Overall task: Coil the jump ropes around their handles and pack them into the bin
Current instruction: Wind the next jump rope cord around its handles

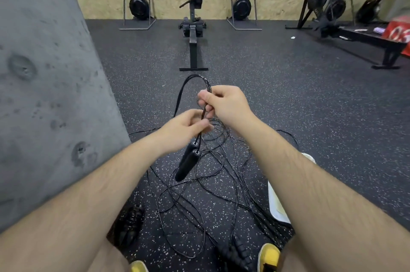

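A tangle of thin black jump ropes (218, 162) sprawls on the speckled black rubber gym floor (288, 94), just beside a white plastic bin (275, 201). Above it, the right hand (225, 103) and left hand (186, 126), fingers curled, pinch one doubled cord (203, 114); its two black cylindrical handles (186, 164) dangle below the left hand.

Both my bare forearms stretched from the near corners toward the middle, wrists close together. My left hand (188, 126) sat nearer and lower, its thumb and curled fingers pinching the rope (203, 116). My right hand (225, 103) was just beyond it, a little farther and higher, back of the hand up, fingers curled and pinching the same rope. The two hands were very close, right over left.
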`<control>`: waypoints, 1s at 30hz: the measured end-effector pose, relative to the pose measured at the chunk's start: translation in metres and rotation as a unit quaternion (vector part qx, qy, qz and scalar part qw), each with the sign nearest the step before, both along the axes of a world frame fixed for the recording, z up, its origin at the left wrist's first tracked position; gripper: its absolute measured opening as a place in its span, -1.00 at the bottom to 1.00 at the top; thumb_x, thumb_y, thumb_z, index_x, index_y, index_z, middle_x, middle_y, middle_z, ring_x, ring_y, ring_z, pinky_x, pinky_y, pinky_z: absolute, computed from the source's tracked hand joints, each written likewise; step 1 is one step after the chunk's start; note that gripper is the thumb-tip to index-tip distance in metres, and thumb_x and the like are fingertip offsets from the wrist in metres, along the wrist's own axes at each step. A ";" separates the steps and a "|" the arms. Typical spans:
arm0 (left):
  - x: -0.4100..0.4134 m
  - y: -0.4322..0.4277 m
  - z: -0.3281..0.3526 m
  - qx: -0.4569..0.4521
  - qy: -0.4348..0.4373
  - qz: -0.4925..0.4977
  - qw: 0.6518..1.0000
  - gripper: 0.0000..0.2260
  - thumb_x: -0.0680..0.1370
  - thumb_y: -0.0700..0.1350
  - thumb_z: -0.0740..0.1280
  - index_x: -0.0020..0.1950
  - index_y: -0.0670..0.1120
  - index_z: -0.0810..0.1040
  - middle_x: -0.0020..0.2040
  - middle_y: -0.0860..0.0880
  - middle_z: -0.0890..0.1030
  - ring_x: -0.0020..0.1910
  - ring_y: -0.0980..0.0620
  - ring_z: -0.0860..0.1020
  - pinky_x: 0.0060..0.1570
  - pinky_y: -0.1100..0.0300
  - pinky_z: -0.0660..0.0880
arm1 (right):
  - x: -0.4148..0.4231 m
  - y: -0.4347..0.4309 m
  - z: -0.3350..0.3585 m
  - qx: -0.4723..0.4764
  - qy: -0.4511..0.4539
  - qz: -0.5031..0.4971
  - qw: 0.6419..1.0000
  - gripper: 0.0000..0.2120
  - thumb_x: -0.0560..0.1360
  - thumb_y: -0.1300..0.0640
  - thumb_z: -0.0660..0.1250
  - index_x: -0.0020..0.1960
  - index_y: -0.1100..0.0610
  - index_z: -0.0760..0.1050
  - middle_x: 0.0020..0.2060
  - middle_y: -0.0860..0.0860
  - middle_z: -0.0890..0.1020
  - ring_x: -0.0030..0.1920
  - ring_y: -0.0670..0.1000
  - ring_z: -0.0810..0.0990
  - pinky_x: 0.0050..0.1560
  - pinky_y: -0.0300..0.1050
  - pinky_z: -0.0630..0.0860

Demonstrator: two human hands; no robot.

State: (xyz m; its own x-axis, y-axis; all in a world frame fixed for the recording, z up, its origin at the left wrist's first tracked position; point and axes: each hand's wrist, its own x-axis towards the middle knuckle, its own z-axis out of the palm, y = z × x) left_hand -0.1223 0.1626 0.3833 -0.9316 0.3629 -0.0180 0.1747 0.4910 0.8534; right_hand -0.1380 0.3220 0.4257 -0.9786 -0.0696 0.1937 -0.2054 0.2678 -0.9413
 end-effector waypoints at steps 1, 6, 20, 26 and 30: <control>0.000 0.001 -0.002 -0.005 0.012 0.014 1.000 -0.81 0.70 -0.02 0.23 0.28 -0.01 0.51 0.03 0.13 0.73 0.15 0.14 0.65 0.37 -0.06 0.46 | 0.000 0.000 0.001 -0.023 -0.005 -0.002 1.000 -0.75 0.60 0.16 0.36 -0.11 0.35 0.61 -0.29 0.10 0.64 -0.46 -0.06 0.51 -0.39 -0.24 0.49; -0.005 0.006 0.014 0.087 0.074 0.105 0.988 -0.80 0.70 -0.20 0.21 -0.03 -0.08 0.60 -0.22 -0.01 0.71 -0.15 0.02 0.71 -0.03 0.00 0.63 | 0.006 0.001 0.002 -0.005 -0.002 0.030 1.000 -0.80 0.64 0.10 0.28 0.17 0.15 0.60 -0.15 0.01 0.68 -0.27 -0.13 0.58 -0.20 -0.26 0.54; -0.009 0.001 0.041 0.407 0.039 0.213 0.887 -0.81 0.73 -0.17 0.14 0.04 -0.16 0.52 -0.08 -0.11 0.68 -0.06 -0.04 0.71 -0.06 0.11 0.65 | 0.021 -0.017 -0.043 0.149 -0.034 0.013 0.988 -0.62 0.36 -0.11 0.57 0.04 -0.02 0.49 -0.17 -0.16 0.56 -0.15 -0.08 0.53 -0.15 -0.14 0.41; -0.008 -0.004 0.030 0.359 0.026 0.164 0.918 -0.75 0.72 -0.06 0.18 0.14 -0.20 0.55 0.01 -0.13 0.71 -0.01 -0.02 0.70 -0.05 0.19 0.61 | 0.013 -0.024 -0.041 0.145 -0.009 0.066 0.987 -0.76 0.53 0.06 0.43 0.14 0.05 0.47 -0.06 -0.03 0.62 -0.04 0.07 0.62 0.12 0.07 0.54; -0.009 -0.001 0.020 0.271 0.004 0.159 0.949 -0.80 0.69 -0.06 0.27 0.07 -0.16 0.61 0.04 -0.08 0.73 0.01 -0.02 0.68 -0.02 0.12 0.61 | 0.013 -0.029 -0.034 0.182 -0.007 0.111 0.977 -0.64 0.59 0.10 0.34 0.36 0.07 0.41 0.05 0.04 0.61 -0.07 0.13 0.64 0.14 0.12 0.58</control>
